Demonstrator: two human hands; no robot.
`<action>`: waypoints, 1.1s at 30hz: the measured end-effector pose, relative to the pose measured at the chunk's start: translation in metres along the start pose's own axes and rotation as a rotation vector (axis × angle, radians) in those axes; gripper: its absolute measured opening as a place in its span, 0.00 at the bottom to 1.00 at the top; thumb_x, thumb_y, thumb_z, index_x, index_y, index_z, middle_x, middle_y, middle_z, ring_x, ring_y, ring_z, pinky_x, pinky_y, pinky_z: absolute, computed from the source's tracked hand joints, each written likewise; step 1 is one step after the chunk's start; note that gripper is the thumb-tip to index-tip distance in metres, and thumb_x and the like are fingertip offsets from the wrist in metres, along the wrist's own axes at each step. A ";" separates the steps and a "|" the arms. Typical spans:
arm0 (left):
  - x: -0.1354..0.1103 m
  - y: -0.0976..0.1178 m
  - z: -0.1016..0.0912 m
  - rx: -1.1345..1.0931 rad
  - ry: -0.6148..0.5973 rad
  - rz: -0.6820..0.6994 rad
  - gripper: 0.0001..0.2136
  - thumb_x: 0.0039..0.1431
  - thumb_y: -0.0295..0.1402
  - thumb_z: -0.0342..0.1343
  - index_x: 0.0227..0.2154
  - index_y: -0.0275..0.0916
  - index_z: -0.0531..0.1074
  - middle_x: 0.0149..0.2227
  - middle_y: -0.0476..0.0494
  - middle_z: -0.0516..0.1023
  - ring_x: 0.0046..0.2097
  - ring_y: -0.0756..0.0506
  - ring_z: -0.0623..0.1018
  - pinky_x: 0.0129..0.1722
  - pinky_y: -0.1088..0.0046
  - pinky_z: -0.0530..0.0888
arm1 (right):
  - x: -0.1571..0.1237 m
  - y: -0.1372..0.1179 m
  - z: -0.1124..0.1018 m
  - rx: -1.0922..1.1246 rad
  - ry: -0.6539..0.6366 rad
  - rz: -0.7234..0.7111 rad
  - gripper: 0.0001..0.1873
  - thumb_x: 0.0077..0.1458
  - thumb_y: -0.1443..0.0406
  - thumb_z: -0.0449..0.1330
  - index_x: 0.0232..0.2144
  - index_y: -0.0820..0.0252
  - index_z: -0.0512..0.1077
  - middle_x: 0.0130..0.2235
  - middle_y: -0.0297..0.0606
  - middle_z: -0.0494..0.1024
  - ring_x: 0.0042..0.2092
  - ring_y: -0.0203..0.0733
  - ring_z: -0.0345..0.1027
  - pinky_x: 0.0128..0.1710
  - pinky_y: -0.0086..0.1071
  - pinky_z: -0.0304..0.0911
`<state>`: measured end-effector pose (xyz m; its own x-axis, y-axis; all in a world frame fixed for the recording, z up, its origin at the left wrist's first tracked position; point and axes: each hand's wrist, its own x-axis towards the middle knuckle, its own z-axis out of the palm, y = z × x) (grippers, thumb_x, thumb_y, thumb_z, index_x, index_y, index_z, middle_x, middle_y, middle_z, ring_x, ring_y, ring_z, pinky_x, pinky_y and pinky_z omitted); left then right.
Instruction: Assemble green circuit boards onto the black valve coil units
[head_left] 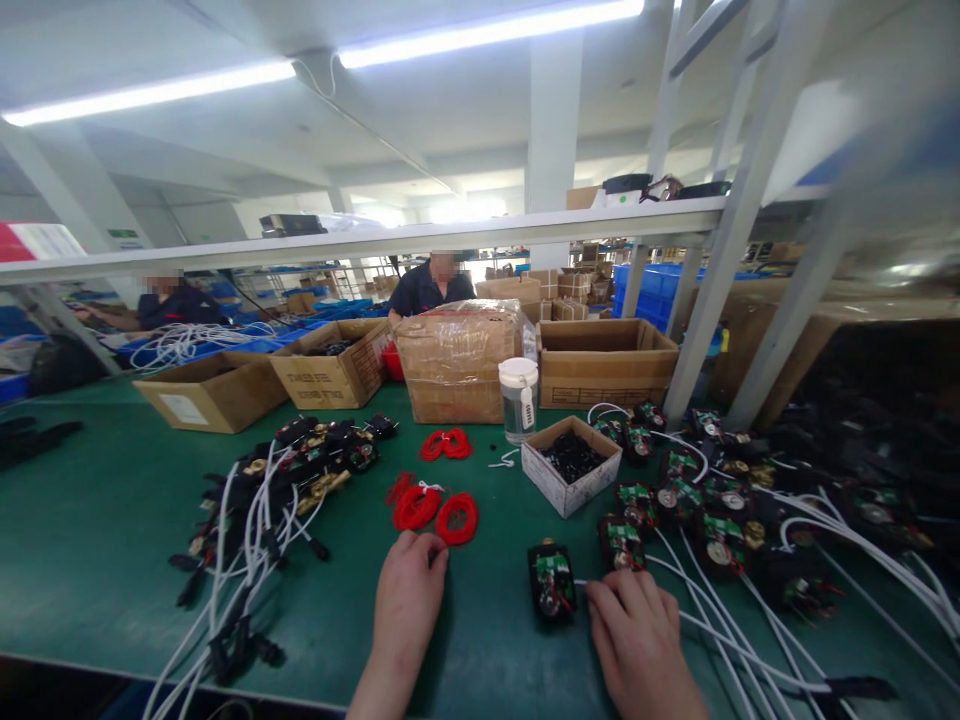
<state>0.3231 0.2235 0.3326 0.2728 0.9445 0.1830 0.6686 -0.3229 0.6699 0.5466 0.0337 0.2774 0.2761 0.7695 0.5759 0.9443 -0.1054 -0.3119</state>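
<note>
My left hand (409, 590) rests on the green table with its fingers curled together, just below two coils of red wire (456, 518). Its fingertips are partly hidden, so what they pinch, if anything, does not show. My right hand (637, 640) is closed at the white cable (580, 582) that comes out of a black housing (553, 582). That housing lies face up, showing a green circuit board and a round metal part. Another bundle of red wire (446, 444) lies farther back.
Similar housings with white cables crowd the right (720, 540); a tangled pile of cabled assemblies (262, 500) lies left. A small box of black parts (571, 460), a clear bottle (519, 400) and cardboard boxes (465, 365) stand behind. A shelf (375, 243) spans above; two people sit beyond.
</note>
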 end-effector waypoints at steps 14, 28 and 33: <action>0.031 0.074 -0.076 -0.493 -0.321 -0.054 0.10 0.53 0.41 0.58 0.31 0.38 0.74 0.32 0.47 0.75 0.37 0.44 0.74 0.38 0.70 0.69 | 0.006 0.002 -0.006 0.132 0.001 -0.010 0.12 0.61 0.72 0.56 0.43 0.52 0.73 0.39 0.38 0.75 0.42 0.48 0.67 0.41 0.40 0.58; -0.024 0.121 -0.056 -1.531 -0.696 -0.401 0.02 0.55 0.23 0.63 0.28 0.34 0.79 0.37 0.42 0.78 0.42 0.46 0.78 0.53 0.63 0.77 | 0.053 -0.060 -0.033 1.352 -0.355 0.534 0.36 0.58 0.37 0.57 0.49 0.61 0.75 0.44 0.49 0.81 0.42 0.48 0.75 0.36 0.36 0.67; -0.036 0.127 -0.047 -1.658 -0.704 -0.490 0.05 0.54 0.20 0.61 0.29 0.31 0.80 0.35 0.40 0.80 0.41 0.45 0.80 0.51 0.65 0.79 | 0.055 -0.072 -0.024 1.714 -0.429 0.544 0.34 0.53 0.39 0.64 0.42 0.64 0.77 0.37 0.43 0.79 0.33 0.38 0.73 0.27 0.26 0.59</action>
<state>0.3658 0.1517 0.4453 0.7777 0.5883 -0.2214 -0.3850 0.7242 0.5720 0.4978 0.0685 0.3500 0.1328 0.9904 0.0388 -0.4919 0.0999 -0.8649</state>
